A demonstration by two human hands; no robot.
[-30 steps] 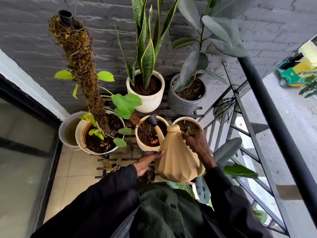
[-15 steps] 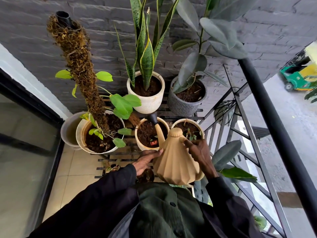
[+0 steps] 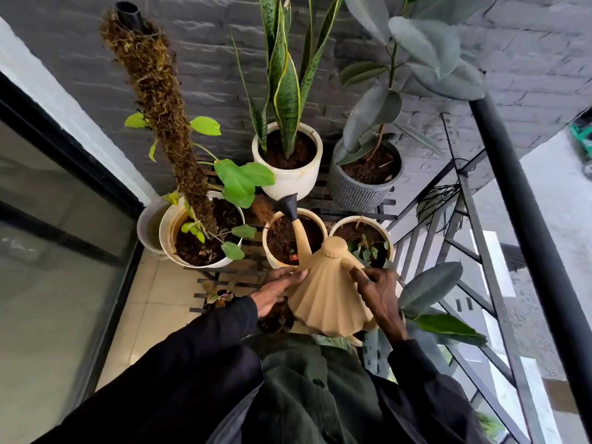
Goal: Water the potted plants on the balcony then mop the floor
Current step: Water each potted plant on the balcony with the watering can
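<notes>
Watering can [image 3: 330, 293], tan, pleated, black-tipped

I see my left hand [image 3: 275, 294] laid against the left side of the tan watering can [image 3: 326, 296], and my right hand [image 3: 379, 294] gripping its right side. Its black nozzle [image 3: 290, 205] sits above the far rim of 1 cream pot [image 3: 268, 233].

Black slatted plant stand [image 3: 350, 216], two tiers, on beige tiled floor [image 3: 150, 309].
Upper tier: white round pot [image 3: 288, 184] beside grey ribbed pot [image 3: 355, 193]. Lower tier: large cream moss-pole pot [image 3: 168, 241], centre cream pot [image 3: 268, 251], right cream pot [image 3: 386, 233], all upright.
</notes>
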